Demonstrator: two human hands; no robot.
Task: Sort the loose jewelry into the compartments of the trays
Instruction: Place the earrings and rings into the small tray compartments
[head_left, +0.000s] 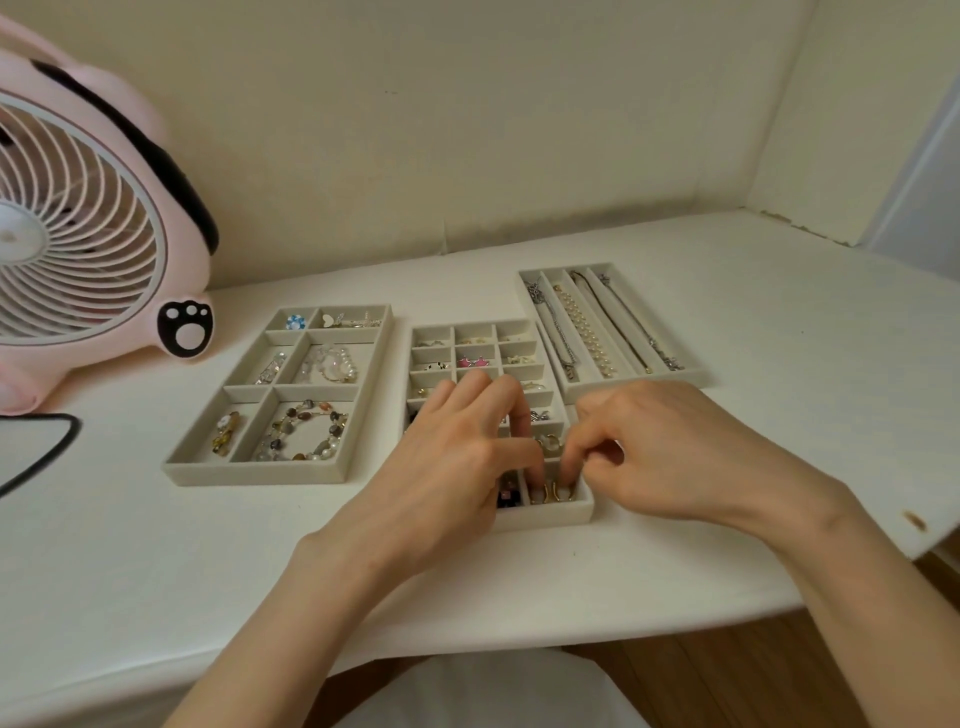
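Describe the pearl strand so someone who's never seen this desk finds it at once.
On the white desk, go to the rightmost holder, a beige tray with long narrow lanes. A strand of round white pearls lies in its second lane from the left. The other lanes hold only thin chains, so it is the sole beaded piece there.

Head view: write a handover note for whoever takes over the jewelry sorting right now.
Left hand and right hand: fingertips down in the middle tray's near-right compartment, at the gold hoops; grip unclear.
Done: left tray holds bracelets, right tray holds necklaces, middle tray mostly filled.
Left: settle the hoops; no loose jewelry shows on the table.
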